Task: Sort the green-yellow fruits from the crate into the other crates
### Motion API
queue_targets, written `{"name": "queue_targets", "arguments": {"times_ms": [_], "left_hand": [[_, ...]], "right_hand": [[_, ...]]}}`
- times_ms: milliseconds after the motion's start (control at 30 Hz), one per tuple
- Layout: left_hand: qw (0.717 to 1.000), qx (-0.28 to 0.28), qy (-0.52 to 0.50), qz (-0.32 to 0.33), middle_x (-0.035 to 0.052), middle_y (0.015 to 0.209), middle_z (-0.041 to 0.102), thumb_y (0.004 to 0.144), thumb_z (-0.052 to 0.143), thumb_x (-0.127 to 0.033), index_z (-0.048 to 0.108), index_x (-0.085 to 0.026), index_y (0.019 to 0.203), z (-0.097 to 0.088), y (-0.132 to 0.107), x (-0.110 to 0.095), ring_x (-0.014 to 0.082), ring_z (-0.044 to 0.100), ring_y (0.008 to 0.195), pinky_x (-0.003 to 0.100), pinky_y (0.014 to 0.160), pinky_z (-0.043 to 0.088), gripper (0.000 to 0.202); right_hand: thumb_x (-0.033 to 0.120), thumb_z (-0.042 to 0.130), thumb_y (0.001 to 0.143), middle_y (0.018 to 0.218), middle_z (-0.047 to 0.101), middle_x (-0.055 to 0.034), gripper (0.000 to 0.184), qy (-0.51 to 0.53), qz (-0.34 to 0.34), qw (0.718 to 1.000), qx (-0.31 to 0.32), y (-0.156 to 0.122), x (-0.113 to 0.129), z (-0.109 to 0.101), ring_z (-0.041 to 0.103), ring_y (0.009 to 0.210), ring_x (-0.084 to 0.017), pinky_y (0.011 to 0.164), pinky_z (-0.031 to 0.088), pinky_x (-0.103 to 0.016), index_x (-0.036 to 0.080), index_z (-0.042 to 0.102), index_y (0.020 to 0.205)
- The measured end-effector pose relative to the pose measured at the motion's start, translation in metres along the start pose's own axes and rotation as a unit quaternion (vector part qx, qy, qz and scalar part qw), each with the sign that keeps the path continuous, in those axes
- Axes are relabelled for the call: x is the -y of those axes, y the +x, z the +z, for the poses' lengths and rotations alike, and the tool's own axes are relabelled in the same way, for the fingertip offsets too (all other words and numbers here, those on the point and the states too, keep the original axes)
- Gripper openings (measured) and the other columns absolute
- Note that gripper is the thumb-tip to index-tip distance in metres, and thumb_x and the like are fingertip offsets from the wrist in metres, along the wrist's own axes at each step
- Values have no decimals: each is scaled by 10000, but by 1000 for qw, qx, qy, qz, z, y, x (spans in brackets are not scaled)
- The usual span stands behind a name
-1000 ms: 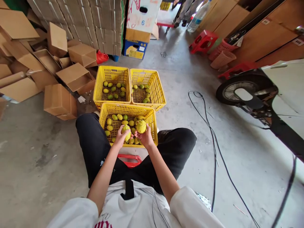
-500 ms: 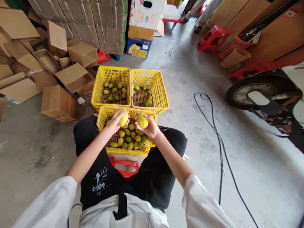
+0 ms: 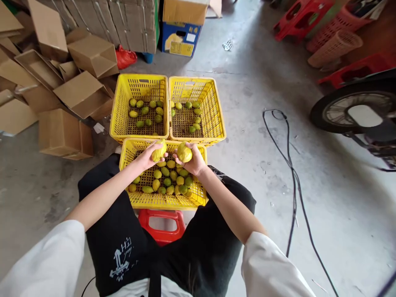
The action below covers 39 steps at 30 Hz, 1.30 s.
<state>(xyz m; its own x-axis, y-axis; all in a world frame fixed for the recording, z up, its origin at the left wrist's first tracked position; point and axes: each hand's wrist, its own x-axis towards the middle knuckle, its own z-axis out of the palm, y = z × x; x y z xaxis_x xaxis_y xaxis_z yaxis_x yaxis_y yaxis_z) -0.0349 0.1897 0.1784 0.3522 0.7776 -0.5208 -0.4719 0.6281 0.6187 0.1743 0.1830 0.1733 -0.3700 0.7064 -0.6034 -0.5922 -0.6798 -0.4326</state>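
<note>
One yellow lemon in the left hand, fingers curled partway round it; a second, rounder lemon in the right hand, fingers cupped about it. Both above the near yellow crate. Judgement: light grip, slow turning best shows whole skin unbruised.

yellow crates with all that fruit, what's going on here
A person holds one yellow fruit in each bare hand, above the front crate. The left hand has the left fruit and the right hand has the right fruit, the two held apart. More loose yellow and green fruit lies in the front crate. Behind it, the rear left crate and rear right crate stand side by side, each with some fruit on its bottom.
</note>
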Motion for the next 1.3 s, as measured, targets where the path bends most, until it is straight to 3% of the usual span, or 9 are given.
{"name": "queue_targets", "arguments": {"times_ms": [167, 300, 500, 600, 800, 933, 1067, 1167, 1300], "left_hand": [[1000, 2, 3, -24, 29, 854, 725, 748, 813, -281, 673, -160, 1070, -3, -5, 3, 136, 673, 609, 207, 491, 514, 371], [997, 12, -50, -55, 60, 816, 722, 840, 740, -381, 680, -144, 995, -10, -5, 12, 147, 658, 583, 226, 492, 511, 290], [993, -16, -97, -65, 112, 880, 772, 932, 587, -326, 706, -140, 1083, -19, -8, 32, 256, 767, 783, 360, 681, 639, 268], [993, -28, -97, -54, 94, 842, 752, 970, 622, -321, 697, -145, 1042, -17, -13, 36, 241, 771, 800, 351, 736, 652, 204], [993, -28, -111, -15, 27, 854, 684, 896, 778, -311, 610, -184, 916, -11, -25, 33, 115, 666, 679, 182, 562, 552, 212], [994, -41, -95, -27, 10, 821, 651, 893, 761, -290, 632, -171, 978, -4, -24, 27, 105, 653, 645, 175, 548, 550, 195], [995, -6, -92, -47, 10, 769, 629, 911, 747, -300, 621, -155, 923, 12, -16, 18, 93, 600, 567, 167, 477, 476, 193], [993, -3, -102, -53, 26, 741, 637, 965, 681, -362, 624, -153, 904, 20, -9, 13, 114, 607, 559, 194, 490, 499, 225], [994, -16, -104, -28, 99, 804, 715, 998, 517, -353, 679, -142, 966, 13, -2, 7, 241, 744, 731, 336, 620, 628, 268]], "right_hand": [[243, 661, 863, 815, 745, -28, 210, -13, 25, 1000, 9, -4, -13, -3, 728, 698, -183, 590, 627, -254, 196, 664, 1068], [270, 686, 845, 817, 738, -32, 177, -19, 36, 999, -10, -6, -23, -14, 718, 674, -171, 608, 628, -255, 188, 653, 999], [428, 644, 883, 986, 780, -92, 311, 27, 6, 999, 28, -9, -29, -24, 761, 1050, -304, 911, 680, -480, 209, 650, 1102], [407, 628, 886, 1034, 784, -99, 292, 25, -13, 999, 30, -11, -30, -23, 742, 1151, -324, 982, 661, -532, 221, 637, 1111], [346, 732, 887, 885, 755, -43, 206, 67, 6, 997, -22, -19, -32, -8, 756, 891, -215, 820, 696, -335, 222, 628, 1015], [274, 717, 860, 883, 760, -35, 196, 74, 24, 997, 2, -18, -33, 4, 726, 785, -174, 698, 665, -260, 215, 621, 1021], [313, 735, 858, 805, 721, -33, 233, 25, 53, 998, 16, -10, -30, 7, 661, 657, -148, 581, 598, -223, 184, 645, 1030], [414, 726, 891, 830, 728, -51, 258, 5, 48, 999, 5, -8, -23, 3, 680, 702, -165, 635, 617, -251, 191, 660, 1004], [453, 610, 898, 929, 763, -90, 283, -14, -12, 999, 36, -13, -8, -1, 748, 922, -270, 840, 671, -419, 205, 672, 1019]]}}
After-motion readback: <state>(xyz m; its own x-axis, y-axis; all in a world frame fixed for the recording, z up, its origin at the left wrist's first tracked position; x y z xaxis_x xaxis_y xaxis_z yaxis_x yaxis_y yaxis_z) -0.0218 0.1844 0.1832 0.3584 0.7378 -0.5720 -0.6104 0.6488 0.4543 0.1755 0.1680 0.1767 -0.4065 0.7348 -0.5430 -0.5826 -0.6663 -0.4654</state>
